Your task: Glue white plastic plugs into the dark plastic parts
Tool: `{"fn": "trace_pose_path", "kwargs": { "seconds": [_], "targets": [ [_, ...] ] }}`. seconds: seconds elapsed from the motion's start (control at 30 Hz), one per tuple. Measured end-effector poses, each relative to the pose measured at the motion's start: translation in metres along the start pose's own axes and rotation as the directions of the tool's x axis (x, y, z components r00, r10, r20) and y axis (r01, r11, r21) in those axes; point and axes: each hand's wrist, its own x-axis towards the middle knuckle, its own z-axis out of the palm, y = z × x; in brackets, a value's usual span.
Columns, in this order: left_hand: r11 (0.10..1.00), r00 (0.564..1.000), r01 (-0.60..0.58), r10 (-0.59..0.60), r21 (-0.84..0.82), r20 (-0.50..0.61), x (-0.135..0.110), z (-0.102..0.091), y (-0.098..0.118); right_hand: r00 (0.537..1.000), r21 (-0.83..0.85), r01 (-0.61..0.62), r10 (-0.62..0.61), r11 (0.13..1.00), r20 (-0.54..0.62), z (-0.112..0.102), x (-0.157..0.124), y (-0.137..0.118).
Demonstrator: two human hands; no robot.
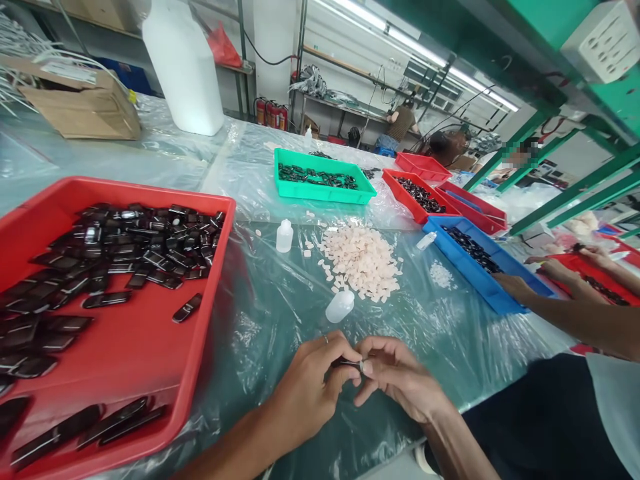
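Observation:
My left hand [310,380] pinches a small black glossy part [344,363] between thumb and fingers, low over the plastic-covered table. From the other side, my right hand [403,377] closes thumb and forefinger on a tiny pale piece [362,365] at the part's end. My fingers cover most of both. Just beyond my hands a translucent squeeze bottle [340,307] lies tilted beside a heap of pale pink small pieces [363,257]. To the left, a red tray [165,360] holds many black glossy parts [135,247].
Another small bottle [285,236] stands behind the heap. Farther back are a green tray [320,192] and a red tray [425,215] with black parts. A co-worker's arm [575,317] reaches into a blue tray [493,283] at right. A large white jug [183,73] stands back left.

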Motion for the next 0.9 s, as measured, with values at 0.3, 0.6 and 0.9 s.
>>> {"fn": "trace_pose_path", "kwargs": {
  "seconds": [0.3, 0.6, 0.9],
  "targets": [
    [0.995, 0.996, 0.08, -0.079, -0.066, 0.029, 0.0, 0.001, 0.003, 1.0, -0.074, 0.006, -0.004, 0.997, 0.028, 0.0, -0.003, -0.006],
    [0.991, 0.991, 0.132, -0.132, 0.016, 0.021, 0.004, 0.002, -0.007, 0.987, -0.308, 0.137, -0.154, 0.942, -0.033, 0.011, -0.009, -0.006],
    [0.973, 0.996, 0.078, -0.064, 0.217, -0.069, -0.009, 0.01, -0.02, 0.583, -0.563, 0.211, -0.565, 0.799, -0.584, -0.122, -0.018, -0.111]
  ]
}}
